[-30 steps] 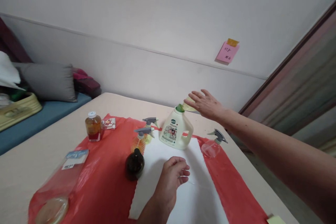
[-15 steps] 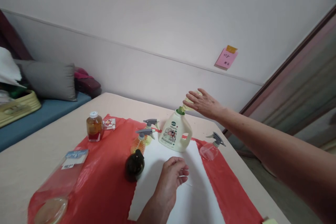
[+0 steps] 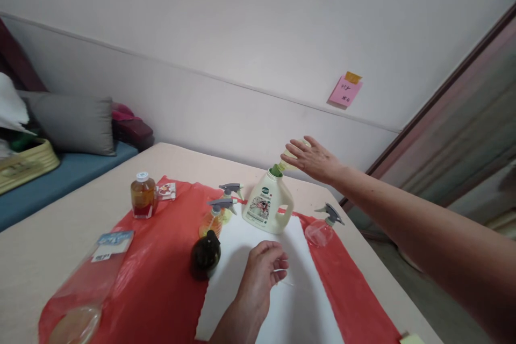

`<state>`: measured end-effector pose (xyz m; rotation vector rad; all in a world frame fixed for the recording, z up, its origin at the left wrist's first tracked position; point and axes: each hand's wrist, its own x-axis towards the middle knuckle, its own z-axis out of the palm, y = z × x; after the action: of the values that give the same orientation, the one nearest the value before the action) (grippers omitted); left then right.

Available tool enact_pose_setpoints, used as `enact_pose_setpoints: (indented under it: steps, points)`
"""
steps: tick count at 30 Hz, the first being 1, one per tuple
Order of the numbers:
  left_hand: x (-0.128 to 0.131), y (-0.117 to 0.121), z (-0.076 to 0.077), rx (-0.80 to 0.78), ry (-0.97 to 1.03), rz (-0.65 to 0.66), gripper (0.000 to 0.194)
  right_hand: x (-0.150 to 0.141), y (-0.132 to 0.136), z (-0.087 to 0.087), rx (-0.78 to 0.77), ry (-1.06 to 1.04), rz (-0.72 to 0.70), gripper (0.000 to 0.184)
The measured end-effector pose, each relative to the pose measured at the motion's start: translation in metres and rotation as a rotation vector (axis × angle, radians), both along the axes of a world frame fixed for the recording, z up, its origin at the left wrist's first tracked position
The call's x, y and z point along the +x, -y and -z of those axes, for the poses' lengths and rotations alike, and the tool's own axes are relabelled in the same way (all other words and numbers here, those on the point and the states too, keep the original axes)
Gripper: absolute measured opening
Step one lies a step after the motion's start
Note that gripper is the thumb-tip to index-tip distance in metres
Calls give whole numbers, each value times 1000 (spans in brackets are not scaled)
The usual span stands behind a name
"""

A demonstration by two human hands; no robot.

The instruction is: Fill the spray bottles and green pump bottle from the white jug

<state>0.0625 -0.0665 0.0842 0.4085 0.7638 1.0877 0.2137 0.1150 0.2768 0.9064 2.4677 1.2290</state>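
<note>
My right hand (image 3: 312,160) is wrapped round a pale yellow see-through bottle (image 3: 289,160), tipped with its neck down to the left. That neck meets a green piece (image 3: 276,170), perhaps a funnel, in the mouth of a cream jug (image 3: 271,201) with a handle and a printed label. Nearer to me, my left hand (image 3: 266,269) is curled above a white sheet (image 3: 302,306). A thin pale line shows beside its fingertips; what lies inside the fingers is hidden.
Left of the jug stand grey-headed spray bottles (image 3: 212,223) and a dark round bottle (image 3: 205,257). Another spray bottle (image 3: 320,231) is at right. A white-capped amber bottle (image 3: 143,196) and a clear package (image 3: 92,274) lie farther left, around a red sheet (image 3: 161,258).
The view has shifted very slightly. The tipped bottle stays at the jug's mouth, and both hands keep nearly the same pose.
</note>
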Motion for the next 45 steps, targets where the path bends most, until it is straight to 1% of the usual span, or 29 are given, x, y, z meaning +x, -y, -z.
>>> enact_pose_setpoints:
  steps: [4,8,11,13,15,17,19,20,22,23,24,25,26,28,29,30,31,32,34,35,36,37,39,41,43,45]
  points:
    - [0,1,1,4,10,7,30,3,1,3,-19,-27,-2,51]
    - [1,2,3,6,9,2,31,6,5,8,41,43,13,49]
    - [3,2,4,7,0,6,31,8,11,15,21,-32,65,53]
    - [3,2,3,7,-4,4,31,12,18,23,-48,-211,177,61]
    - [4,1,4,6,-11,1,32,17,27,36,-115,-425,312,65]
    - [3,0,4,5,-27,0,33,24,40,55,-136,-581,421,64]
    - [2,-1,4,10,-56,1,33,29,57,80,-200,-791,499,66]
    - [1,-2,4,15,-81,-6,33,30,68,94,-304,-1029,536,68]
    - [0,-2,1,33,-147,-43,39,26,95,124,-578,-1511,566,71]
    - [0,-2,-1,48,-172,-63,44,22,110,138,-689,-1670,546,70]
    - [-1,-2,-2,67,-182,-67,51,16,125,149,-761,-1793,515,71]
    - [-1,-1,-4,95,-175,-58,57,10,140,158,-841,-1857,502,73]
    - [-1,-1,-6,131,-150,-37,62,3,153,164,-926,-1885,459,73]
    - [-1,-2,-9,209,-97,-6,62,-6,172,170,-1021,-1879,346,61]
    - [-2,-3,-9,234,-87,-23,59,-7,177,172,-1023,-1861,296,53]
    - [-3,-5,-10,246,-88,-65,55,-7,179,174,-986,-1840,271,48]
    - [-5,-8,-10,244,-98,-125,53,-5,179,179,-908,-1803,283,45]
    - [-8,-11,-10,232,-113,-188,54,-1,177,185,-807,-1717,344,44]
    - [-14,-17,-11,215,-135,-296,61,5,173,203,-625,-1434,524,44]
    - [-16,-19,-11,214,-144,-327,66,7,172,214,-577,-1277,600,43]
    - [-18,-20,-11,219,-150,-341,70,8,171,226,-566,-1145,652,41]
    - [-20,-21,-11,223,-157,-342,73,7,171,237,-585,-1054,681,39]
    - [-19,-21,-9,233,-177,-315,76,3,172,256,-642,-992,699,33]
    - [-17,-21,-6,238,-218,-284,77,-4,172,268,-667,-946,717,29]
    - [-14,-23,-3,230,-278,-268,77,-9,170,275,-687,-926,726,27]
    - [-12,-25,1,223,-344,-274,77,-9,166,275,-701,-939,730,24]
